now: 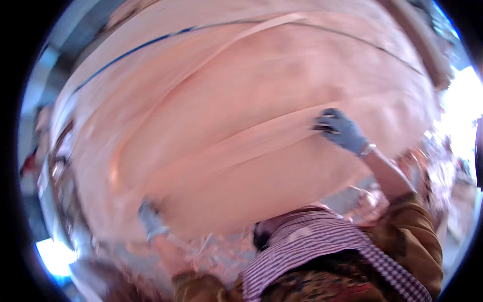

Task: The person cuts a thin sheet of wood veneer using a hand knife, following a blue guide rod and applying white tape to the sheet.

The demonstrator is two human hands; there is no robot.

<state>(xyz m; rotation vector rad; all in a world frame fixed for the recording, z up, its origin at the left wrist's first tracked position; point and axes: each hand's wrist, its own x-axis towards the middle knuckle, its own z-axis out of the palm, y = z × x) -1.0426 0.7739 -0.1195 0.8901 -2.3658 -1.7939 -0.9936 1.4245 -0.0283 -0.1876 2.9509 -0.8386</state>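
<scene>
A broad pale pink sheet [236,85] with long creases and overlapping layers covers most of the view. My right hand [337,128], in a grey glove, rests on it at the right, with fingers curled at the upper edge of a long folded strip [261,141]; whether they grip it is unclear. My left hand [151,217], also gloved, touches or is very close to the sheet's lower left; its fingers are smeared by motion. A thin blue and grey line [161,39] runs in an arc across the sheet's upper part.
A brownish rail or roll [427,50] runs along the upper right edge. Crumpled pink scraps [226,249] lie below the sheet and at the right side. My checked apron fills the lower middle. Bright light shows at both sides.
</scene>
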